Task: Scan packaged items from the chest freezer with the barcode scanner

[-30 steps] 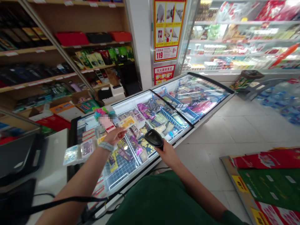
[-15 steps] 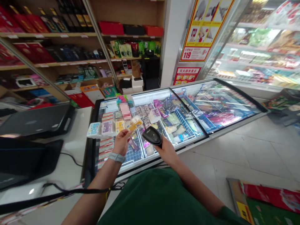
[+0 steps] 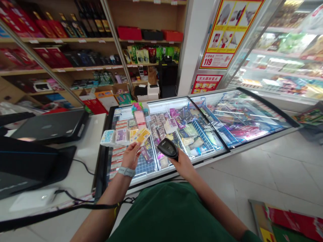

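Glass-topped chest freezer, with a flat yellow-and-white packet, orange-patterned, held tilted above its near-left part, pinched at one edge by the fingers of the left hand, while the right hand, above its front edge, grips a glossy black scanner.

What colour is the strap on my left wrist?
The wrist strap is pale grey, best seen in the head view.

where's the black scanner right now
In the head view, the black scanner is in the right hand, held over the glass-topped freezer, right of the yellow packet.
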Tool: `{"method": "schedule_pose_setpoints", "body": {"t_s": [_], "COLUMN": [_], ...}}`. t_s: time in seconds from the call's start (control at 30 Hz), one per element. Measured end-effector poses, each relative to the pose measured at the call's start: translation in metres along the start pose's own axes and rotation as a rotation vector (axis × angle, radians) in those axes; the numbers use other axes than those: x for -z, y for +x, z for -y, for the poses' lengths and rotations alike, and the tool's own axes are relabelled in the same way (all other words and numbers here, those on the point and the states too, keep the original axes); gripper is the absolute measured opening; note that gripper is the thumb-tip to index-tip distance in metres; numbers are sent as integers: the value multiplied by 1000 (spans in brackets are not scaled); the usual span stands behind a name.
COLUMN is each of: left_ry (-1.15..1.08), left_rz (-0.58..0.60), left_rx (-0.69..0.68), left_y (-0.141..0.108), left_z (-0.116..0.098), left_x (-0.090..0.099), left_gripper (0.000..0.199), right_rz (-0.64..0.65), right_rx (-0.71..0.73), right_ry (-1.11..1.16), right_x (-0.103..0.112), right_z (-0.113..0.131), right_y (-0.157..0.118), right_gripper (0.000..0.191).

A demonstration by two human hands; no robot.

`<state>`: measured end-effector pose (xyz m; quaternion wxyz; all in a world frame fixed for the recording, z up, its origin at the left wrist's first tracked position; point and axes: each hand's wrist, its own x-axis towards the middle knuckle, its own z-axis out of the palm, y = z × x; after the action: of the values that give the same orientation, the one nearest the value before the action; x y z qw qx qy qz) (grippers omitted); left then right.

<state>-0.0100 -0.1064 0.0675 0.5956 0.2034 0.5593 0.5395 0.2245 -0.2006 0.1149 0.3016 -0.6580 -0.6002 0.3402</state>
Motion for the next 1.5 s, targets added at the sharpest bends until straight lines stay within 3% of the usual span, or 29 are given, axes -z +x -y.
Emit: {"method": "schedule_pose_setpoints", "body": {"t_s": [0.2,0.4,0.53,0.67,0.77,0.9,1.1,1.5], "left_ry": [-67,-102,-85,-54,-44,-64,-80,80], "left_rz": [-199,-299,-341,-406,-435,-416,-372,-289], "left_rx": [14,16,88,248,339,374,422,476], "left_y": [17,22,9,7,20,34,38,47], "left_z": [-15,-27,-10,19,37,56,79,94], "left_x": [40,77,110,132,132,117,98,82], "left_gripper": [20,9,11,12,8,18,22,24], "right_rz": [-37,-43,-53,-55,-42,-34,-62,-63], "right_rx": [-26,-30,-41,-38,-17,8,-25,-57], "right_ry": [17,-20,3,-22,-38,-36,-52,-21], "right_x": [2,6,9,9,6,4,6,8], "right_z": [-15,-20,-20,-20,-17,-14,-15,-21], "right_y": [1,2,2,4,6,7,3,1], "right_gripper": [29,29,35,34,29,28,23,30]}}
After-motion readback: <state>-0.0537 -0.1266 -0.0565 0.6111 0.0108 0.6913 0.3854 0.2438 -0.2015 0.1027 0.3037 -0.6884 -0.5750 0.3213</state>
